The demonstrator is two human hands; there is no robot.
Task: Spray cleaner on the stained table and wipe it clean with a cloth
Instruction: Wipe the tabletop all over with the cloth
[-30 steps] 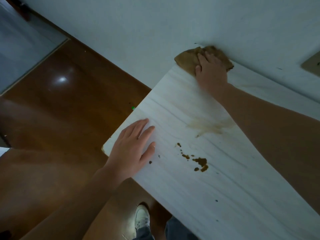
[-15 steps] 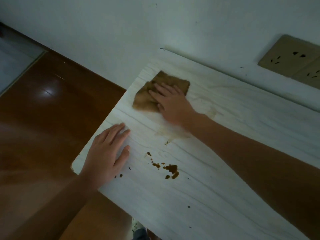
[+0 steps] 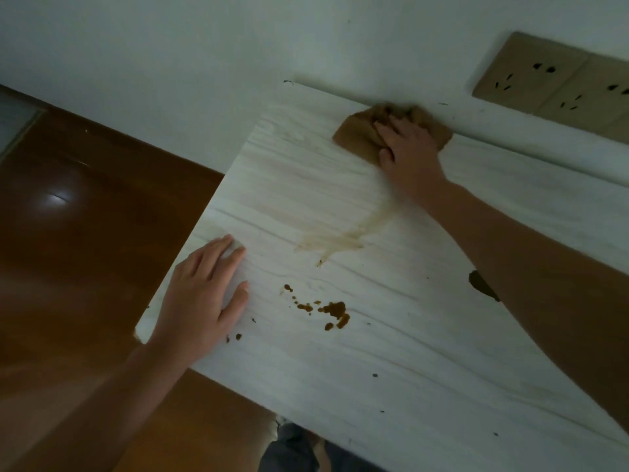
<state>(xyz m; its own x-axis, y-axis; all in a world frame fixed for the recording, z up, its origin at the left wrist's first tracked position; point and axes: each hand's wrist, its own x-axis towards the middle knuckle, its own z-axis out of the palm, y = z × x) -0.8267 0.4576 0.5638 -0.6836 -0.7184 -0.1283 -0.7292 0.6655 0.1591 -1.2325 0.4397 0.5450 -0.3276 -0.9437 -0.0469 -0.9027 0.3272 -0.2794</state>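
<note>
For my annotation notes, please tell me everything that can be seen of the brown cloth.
The brown cloth is soft-looking fabric, crumpled and slightly blurred. It lies on the white table at its far edge, against the wall. The right hand presses on its middle; cloth shows on both sides of the hand.

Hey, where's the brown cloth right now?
In the head view, the crumpled brown cloth sits at the far edge of the white wood-grain table against the wall, pressed under the right hand, left of the tan wall sockets.
</note>
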